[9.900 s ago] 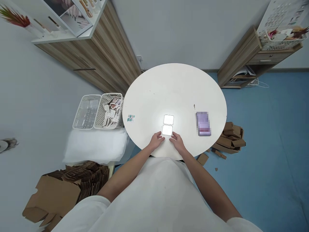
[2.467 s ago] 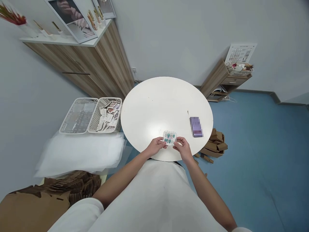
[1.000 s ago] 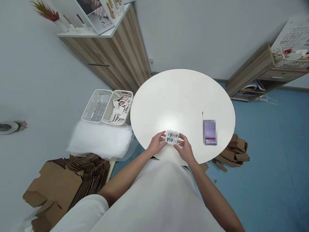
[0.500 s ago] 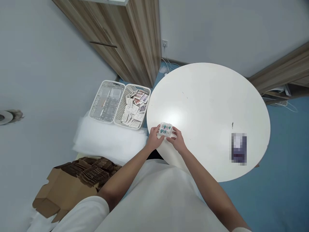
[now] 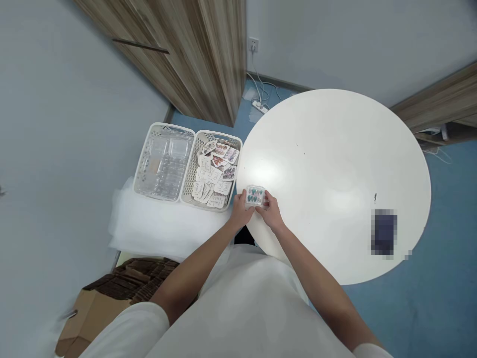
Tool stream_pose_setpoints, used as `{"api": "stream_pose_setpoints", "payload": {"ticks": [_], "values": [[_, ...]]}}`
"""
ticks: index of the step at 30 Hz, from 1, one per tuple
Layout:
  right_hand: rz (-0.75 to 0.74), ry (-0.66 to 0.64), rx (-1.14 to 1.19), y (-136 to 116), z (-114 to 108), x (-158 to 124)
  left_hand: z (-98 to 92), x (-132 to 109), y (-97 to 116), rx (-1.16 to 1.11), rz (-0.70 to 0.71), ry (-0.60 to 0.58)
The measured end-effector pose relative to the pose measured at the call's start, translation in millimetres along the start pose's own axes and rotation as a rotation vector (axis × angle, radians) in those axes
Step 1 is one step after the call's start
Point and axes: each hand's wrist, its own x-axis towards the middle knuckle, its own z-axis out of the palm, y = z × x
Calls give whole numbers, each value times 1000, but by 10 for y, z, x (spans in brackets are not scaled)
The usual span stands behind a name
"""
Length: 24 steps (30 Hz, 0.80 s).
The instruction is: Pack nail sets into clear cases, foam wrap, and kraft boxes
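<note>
A small clear plastic case with a set of teal and pink press-on nails point(image 5: 255, 196) is between my hands, at the left edge of the round white table point(image 5: 335, 149). My left hand point(image 5: 240, 211) grips its left side, the fingers along the edge and the thumb at the near corner. On the opposite side, my right hand point(image 5: 271, 211) holds the case with curled fingers, its thumb at the near edge. The nails lie in two rows and face up. Whether the case touches the tabletop I cannot tell.
Left of the table stand two white baskets: one with clear plastic cases point(image 5: 164, 161), one with nail cards point(image 5: 212, 174). White wrapping sheets point(image 5: 160, 223) lie below them. A cardboard box point(image 5: 93, 313) with brown folded pieces is nearer. A blurred dark object point(image 5: 383, 232) rests on the table's right.
The camera view has shifted, so the baskets look larger and the table sits further right. Both hands still hold the case, which now appears slightly higher and more level.
</note>
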Motion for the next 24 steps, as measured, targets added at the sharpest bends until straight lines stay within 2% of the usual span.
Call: {"api": "stream_pose_setpoints", "payload": {"ticks": [6, 13, 20, 24], "values": [[-42, 18, 5, -119, 61, 129, -46, 109, 40, 40, 102, 10], [-67, 14, 34, -150, 88, 139, -54, 129, -6, 51, 162, 18], [-63, -47, 19, -140, 54, 113, -8, 95, -23, 65, 181, 20], [-62, -84, 11, -111, -25, -37, 31, -32, -94, 92, 170, 9]]}}
